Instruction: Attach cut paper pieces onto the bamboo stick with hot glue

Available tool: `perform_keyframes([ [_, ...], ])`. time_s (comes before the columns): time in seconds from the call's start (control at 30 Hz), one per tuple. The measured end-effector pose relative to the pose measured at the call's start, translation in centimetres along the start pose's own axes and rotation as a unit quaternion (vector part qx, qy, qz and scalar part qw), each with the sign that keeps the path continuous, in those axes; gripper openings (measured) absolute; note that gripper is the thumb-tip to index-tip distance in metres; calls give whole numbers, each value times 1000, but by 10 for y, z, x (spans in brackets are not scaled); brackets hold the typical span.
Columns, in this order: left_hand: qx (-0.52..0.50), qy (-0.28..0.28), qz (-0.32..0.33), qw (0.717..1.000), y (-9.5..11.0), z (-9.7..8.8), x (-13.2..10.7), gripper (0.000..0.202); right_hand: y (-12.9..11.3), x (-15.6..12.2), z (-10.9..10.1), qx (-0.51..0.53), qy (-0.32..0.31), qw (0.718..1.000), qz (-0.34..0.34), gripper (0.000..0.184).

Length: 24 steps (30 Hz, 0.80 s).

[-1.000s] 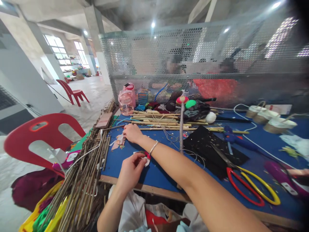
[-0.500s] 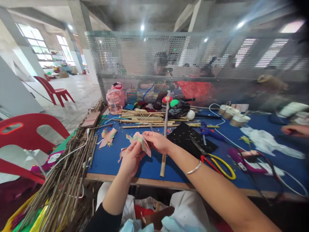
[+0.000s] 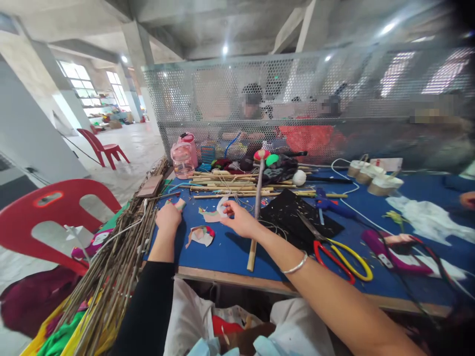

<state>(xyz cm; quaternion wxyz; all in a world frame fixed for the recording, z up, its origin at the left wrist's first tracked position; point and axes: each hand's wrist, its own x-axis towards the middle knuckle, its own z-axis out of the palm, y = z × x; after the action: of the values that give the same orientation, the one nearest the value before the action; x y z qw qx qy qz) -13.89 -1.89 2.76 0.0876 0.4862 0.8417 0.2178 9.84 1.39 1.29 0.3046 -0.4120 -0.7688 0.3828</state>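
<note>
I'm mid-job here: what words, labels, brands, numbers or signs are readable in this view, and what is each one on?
None can be read.
Pale card at the back right: a red mark, too small to read.
Purple object on the right of the table: a pale patch, too blurred to read.
Purple item by the red chair: white markings, no letters distinguishable.
Scrap between the hands: colour patches, no lettering distinguishable.
</note>
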Motion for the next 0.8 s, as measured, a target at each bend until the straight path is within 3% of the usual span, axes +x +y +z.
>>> perform_keyframes([
  [0.17,-162,18,14,986,9,-2,5,20,-1,-9,-6,27,13,999,-25,38],
  [0.27,-278,-27,65,958,29,-14,-2,28,-3,-8,-13,74,43,996,-19,42],
  [0.3,-334,-65,85,937,37,-19,-6,29,-5,-7,-15,100,52,993,-17,45],
  [0.37,-523,-205,100,821,52,-29,-17,27,-9,-6,-18,176,51,983,-10,55],
  [0.4,-568,-259,99,775,59,-32,-22,26,-12,-6,-20,225,37,974,-4,61],
  [0.47,-604,-321,101,722,70,-35,-33,23,-19,-8,-21,331,-10,943,13,67],
  [0.53,-602,-347,108,711,78,-33,-42,22,-24,-11,-23,410,-54,910,33,65],
  [0.6,-589,-354,114,717,81,-28,-48,24,-27,-14,-25,442,-66,893,56,55],
  [0.67,-572,-348,122,733,80,-21,-52,27,-26,-17,-30,437,-38,896,67,44],
  [0.8,-547,-300,148,767,70,-10,-57,28,-23,-29,-43,359,57,931,27,34],
])
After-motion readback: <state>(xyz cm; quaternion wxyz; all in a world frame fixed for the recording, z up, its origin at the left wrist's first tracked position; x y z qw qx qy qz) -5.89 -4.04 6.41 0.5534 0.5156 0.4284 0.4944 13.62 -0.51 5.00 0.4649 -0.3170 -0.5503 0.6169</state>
